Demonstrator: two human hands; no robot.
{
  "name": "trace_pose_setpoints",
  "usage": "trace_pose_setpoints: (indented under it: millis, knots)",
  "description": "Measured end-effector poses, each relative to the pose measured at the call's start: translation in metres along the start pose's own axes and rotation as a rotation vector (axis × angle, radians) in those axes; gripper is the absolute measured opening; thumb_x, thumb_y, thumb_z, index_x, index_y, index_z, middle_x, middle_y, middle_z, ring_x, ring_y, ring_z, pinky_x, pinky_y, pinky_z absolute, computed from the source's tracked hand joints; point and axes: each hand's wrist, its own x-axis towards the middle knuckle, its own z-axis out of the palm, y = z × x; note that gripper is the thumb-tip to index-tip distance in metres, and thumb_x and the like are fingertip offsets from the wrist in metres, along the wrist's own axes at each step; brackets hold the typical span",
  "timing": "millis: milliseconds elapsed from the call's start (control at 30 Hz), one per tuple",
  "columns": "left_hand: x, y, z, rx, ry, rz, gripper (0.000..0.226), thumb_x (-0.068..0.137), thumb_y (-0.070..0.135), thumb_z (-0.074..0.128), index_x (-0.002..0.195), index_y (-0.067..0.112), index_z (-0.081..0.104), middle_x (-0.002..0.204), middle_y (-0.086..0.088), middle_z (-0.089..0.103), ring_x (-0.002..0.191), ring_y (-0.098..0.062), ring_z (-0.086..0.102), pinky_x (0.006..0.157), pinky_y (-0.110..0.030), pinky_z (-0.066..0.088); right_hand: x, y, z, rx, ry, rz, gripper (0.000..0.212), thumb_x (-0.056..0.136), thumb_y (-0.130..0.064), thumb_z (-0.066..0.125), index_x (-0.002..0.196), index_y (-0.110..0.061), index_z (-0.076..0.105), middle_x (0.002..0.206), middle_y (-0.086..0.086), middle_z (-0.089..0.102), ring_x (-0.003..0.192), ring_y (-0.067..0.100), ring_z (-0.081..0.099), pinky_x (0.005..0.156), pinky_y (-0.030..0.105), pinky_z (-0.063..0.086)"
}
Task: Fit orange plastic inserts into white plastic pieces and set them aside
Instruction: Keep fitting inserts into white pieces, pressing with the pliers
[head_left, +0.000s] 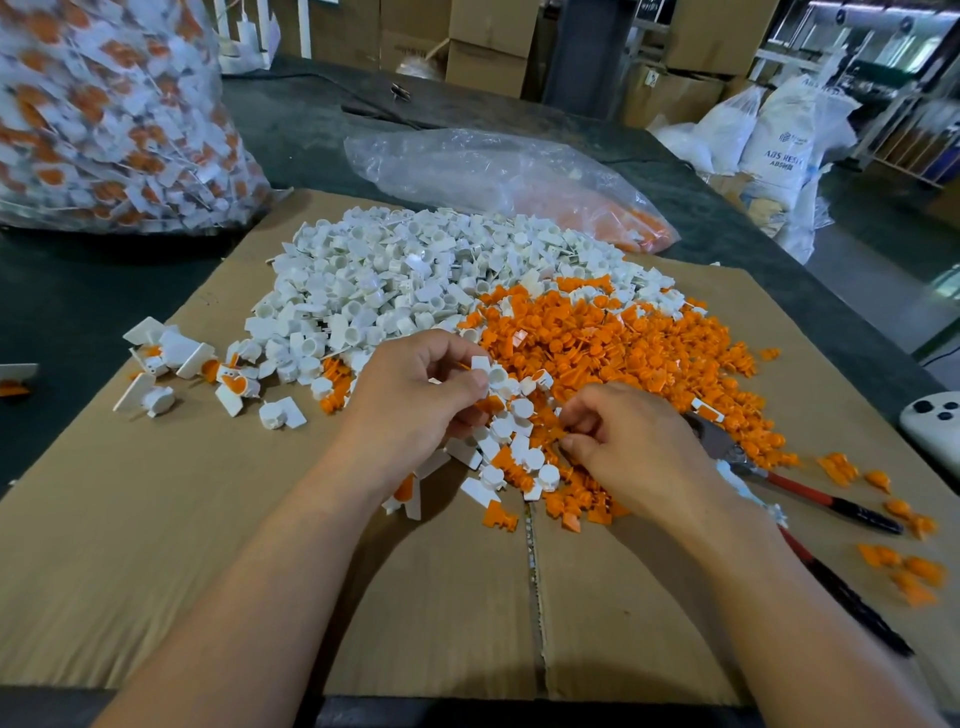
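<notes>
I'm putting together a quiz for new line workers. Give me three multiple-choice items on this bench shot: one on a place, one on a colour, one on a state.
1. Where do the pliers lie?
A) left of the left hand
B) on the cardboard, right of the right hand
C) between the hands

2. What colour are the loose inserts?
A) orange
B) blue
C) green

3. What is the left hand doing?
A) lying flat
B) holding the pliers
C) pinching a white piece

Key: B, the red handles stick out beside the right wrist. A, the heap of inserts is plainly orange. C, the fingertips close on the piece.
</notes>
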Motion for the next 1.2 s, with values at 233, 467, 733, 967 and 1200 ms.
trace_pose_setpoints:
  millis: [233, 467, 733, 967, 1200]
  knots:
    - [0.001, -0.002, -0.001, 0.006, 0.011, -0.008, 0.014, 0.086, 0.003, 0.06, 0.08, 0.015, 0.063, 0.053, 0.008, 0.06, 0.049, -0.009, 0.063, 0.05, -0.019, 0.052, -0.002, -0.002, 0.0, -0.003, 0.017, -0.05, 0.003, 0.087, -0.02, 0.06, 0.088, -0.021, 0.057, 0.084, -0.01, 0.046, 0.082, 0.01, 0.045, 0.068, 0.027, 0.037]
    - [0.001, -0.002, -0.002, 0.016, 0.003, -0.004, 0.015, 0.087, 0.004, 0.06, 0.079, 0.016, 0.063, 0.05, 0.011, 0.06, 0.048, -0.007, 0.062, 0.05, -0.019, 0.053, -0.004, -0.003, -0.001, -0.008, 0.024, -0.071, 0.011, 0.086, -0.018, 0.061, 0.083, -0.023, 0.052, 0.083, -0.012, 0.047, 0.081, 0.009, 0.044, 0.069, 0.026, 0.035]
    - [0.002, -0.004, -0.003, 0.024, 0.014, 0.005, 0.015, 0.086, 0.005, 0.061, 0.079, 0.018, 0.064, 0.053, 0.011, 0.061, 0.05, -0.007, 0.063, 0.052, -0.018, 0.052, -0.002, -0.003, 0.002, -0.009, 0.054, -0.095, 0.014, 0.09, -0.015, 0.054, 0.103, -0.02, 0.055, 0.09, -0.011, 0.047, 0.088, 0.008, 0.043, 0.074, 0.024, 0.035]
    - [0.001, 0.0, -0.001, -0.035, -0.02, -0.015, 0.012, 0.085, 0.002, 0.061, 0.08, 0.012, 0.064, 0.06, 0.001, 0.063, 0.05, -0.009, 0.063, 0.05, -0.019, 0.053, -0.003, 0.005, -0.011, 0.272, 0.152, -0.015, 0.016, 0.093, -0.019, 0.049, 0.107, -0.02, 0.057, 0.089, -0.013, 0.046, 0.076, -0.004, 0.044, 0.063, 0.005, 0.033]
    - [-0.001, 0.001, 0.0, -0.105, -0.057, -0.051, 0.014, 0.085, -0.001, 0.06, 0.078, 0.01, 0.063, 0.058, -0.003, 0.063, 0.049, -0.011, 0.063, 0.049, -0.02, 0.053, -0.002, 0.0, -0.006, 0.47, 0.186, 0.013, 0.016, 0.094, -0.02, 0.048, 0.081, -0.029, 0.049, 0.086, -0.01, 0.057, 0.079, 0.001, 0.053, 0.065, 0.006, 0.038]
